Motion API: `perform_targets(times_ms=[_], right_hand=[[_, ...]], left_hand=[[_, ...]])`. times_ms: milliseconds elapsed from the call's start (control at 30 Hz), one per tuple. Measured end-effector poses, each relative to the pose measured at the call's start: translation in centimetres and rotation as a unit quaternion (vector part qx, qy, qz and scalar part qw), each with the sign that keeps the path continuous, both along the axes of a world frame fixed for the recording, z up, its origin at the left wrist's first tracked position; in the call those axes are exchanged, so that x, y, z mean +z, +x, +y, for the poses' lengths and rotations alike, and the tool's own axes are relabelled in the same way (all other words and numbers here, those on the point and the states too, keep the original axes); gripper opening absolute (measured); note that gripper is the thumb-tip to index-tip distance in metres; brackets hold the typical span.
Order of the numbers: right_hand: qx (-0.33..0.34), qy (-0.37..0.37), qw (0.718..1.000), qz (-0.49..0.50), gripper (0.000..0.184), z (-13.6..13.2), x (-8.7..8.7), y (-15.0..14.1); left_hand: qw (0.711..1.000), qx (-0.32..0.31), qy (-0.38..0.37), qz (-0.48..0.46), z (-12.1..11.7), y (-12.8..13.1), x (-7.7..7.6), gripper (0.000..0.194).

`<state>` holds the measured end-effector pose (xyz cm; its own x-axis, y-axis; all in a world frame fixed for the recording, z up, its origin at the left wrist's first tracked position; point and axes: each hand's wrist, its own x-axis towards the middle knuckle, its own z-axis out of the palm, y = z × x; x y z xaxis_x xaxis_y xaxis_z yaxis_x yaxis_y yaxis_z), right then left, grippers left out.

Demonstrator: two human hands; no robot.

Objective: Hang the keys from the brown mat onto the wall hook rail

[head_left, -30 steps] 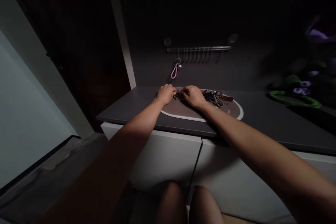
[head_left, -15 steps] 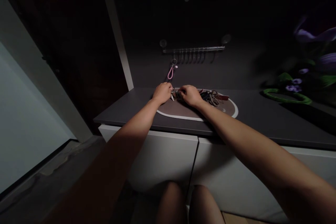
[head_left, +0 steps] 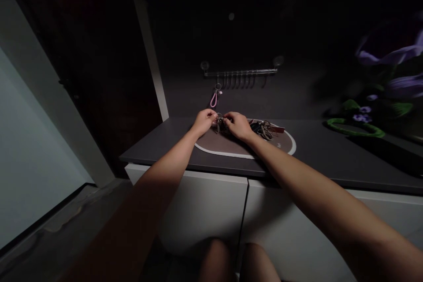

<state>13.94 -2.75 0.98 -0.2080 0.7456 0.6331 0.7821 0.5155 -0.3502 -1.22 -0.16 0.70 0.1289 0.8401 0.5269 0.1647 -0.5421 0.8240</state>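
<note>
A key ring with keys (head_left: 218, 125) hangs between my two hands, just over the left part of a brown mat (head_left: 224, 147) with a white rim. My left hand (head_left: 205, 121) pinches the ring from the left, its fingertips closed. From the other side my right hand (head_left: 237, 125) grips the same bunch, thumb and fingers pressed together; its exact hold is partly hidden. To the right of that hand a pile of braided cords and dark key fobs (head_left: 265, 130) lies on the mat, with a reddish-brown strap (head_left: 278, 130) at its right end.
A clear rail (head_left: 244, 72) with several hooks is fixed to the dark wall. A pink loop keychain (head_left: 214, 98) hangs from its left end. Purple flowers with a green coiled base (head_left: 355, 128) stand on the right of the grey counter (head_left: 324, 154). White cabinet doors (head_left: 208, 202) are below.
My hands have lifted the keys slightly, and the ring now shows between my fingertips. The view has tilted up and shifted a little.
</note>
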Motion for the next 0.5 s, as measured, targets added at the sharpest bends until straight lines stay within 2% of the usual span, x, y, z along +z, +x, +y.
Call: perform_targets(times_ms=[133,300,500], right_hand=[[0.032,0.007,0.999,0.036,0.024,-0.17,0.19,-0.14],[0.061,0.027,0.997,0.034,0.024,-0.33,0.34,-0.22],[0.085,0.068,0.993,0.052,0.022,-0.55,0.60,-0.14]], left_hand=[[0.995,-0.047,-0.039,-0.078,0.03,-0.05,0.15,0.008],[0.979,-0.096,-0.089,-0.154,-0.37,-0.11,0.46,0.011],[0.959,-0.152,-0.106,-0.215,-0.88,-0.22,0.76,0.006]])
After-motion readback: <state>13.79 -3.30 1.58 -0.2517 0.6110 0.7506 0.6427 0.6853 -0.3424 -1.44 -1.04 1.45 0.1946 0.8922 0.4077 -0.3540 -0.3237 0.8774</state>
